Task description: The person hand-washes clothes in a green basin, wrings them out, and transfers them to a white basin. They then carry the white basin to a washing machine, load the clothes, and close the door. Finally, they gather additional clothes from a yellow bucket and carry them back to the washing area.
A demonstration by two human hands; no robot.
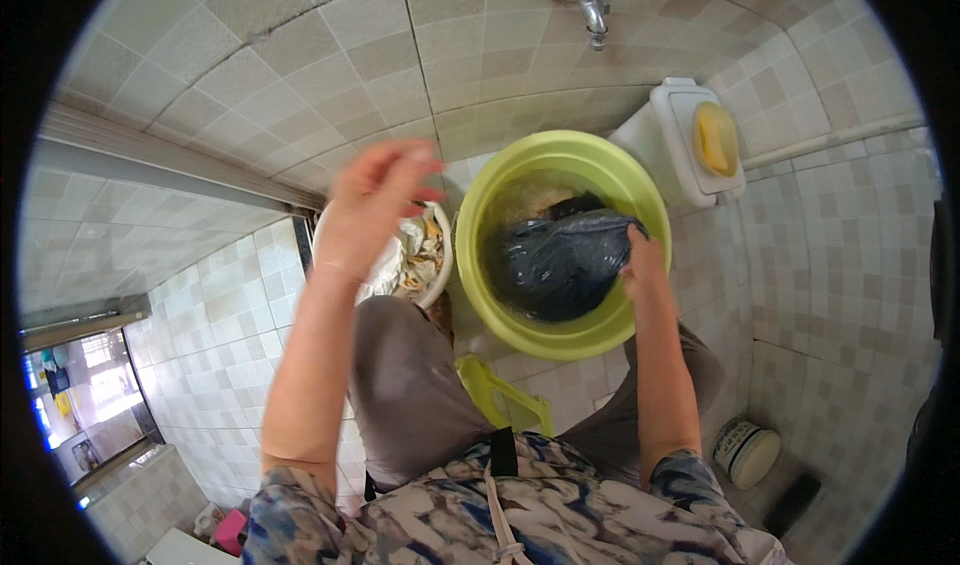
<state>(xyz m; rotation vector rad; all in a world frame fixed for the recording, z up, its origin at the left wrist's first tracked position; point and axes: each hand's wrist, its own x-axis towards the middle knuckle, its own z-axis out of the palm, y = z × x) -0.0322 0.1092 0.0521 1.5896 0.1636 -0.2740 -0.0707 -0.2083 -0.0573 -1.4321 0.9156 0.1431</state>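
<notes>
A large yellow-green plastic basin stands on the floor before me, with murky water in it. Dark wet cloth lies partly in that water. My right hand pinches an edge of the cloth near the basin's right side. Raised and slightly blurred, my left hand is up to the left of the basin, its fingers apart and nothing seen in them. Beneath it stands a white bin holding crumpled paper and other waste, partly hidden by the hand.
Right of the basin, a white lidded container bears a yellow bar of soap in a dish. A metal tap juts from the tiled wall. Between my legs is a green plastic stool or handle; a small tub sits at lower right.
</notes>
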